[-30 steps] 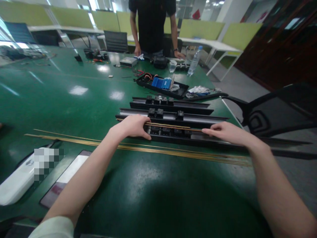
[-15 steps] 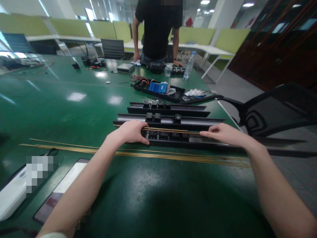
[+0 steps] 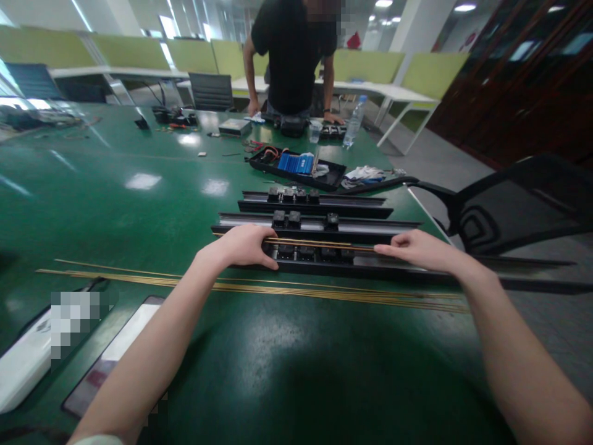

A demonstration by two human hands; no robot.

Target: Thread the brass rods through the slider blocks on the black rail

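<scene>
My left hand (image 3: 248, 246) is wrapped over the left part of the nearest long black rail (image 3: 361, 271), its thumb on the near side and fingers over the far side. Inside that rail sit several small black blocks (image 3: 306, 252). Thin golden rods (image 3: 315, 243) run along the rail above the blocks, from beside my left hand toward the right. My right hand (image 3: 412, 248) is closed in a pinch on the right end of a thin rod, over the rail; its other fingers are curled in. A loose bundle of golden rods (image 3: 296, 288) lies on the near side of the rail.
Two more black rails with blocks, a middle rail (image 3: 365, 224) and a far rail (image 3: 352, 204), lie behind on the green table (image 3: 139, 216). A phone (image 3: 125, 337) and a white device (image 3: 28, 364) lie front left. Beyond are a black tray (image 3: 331, 179), bottle (image 3: 355, 123) and a standing person (image 3: 291, 55).
My hands hold nearly the same places, with the left forearm shifted very slightly. The person across the table has leaned a little to the left.
</scene>
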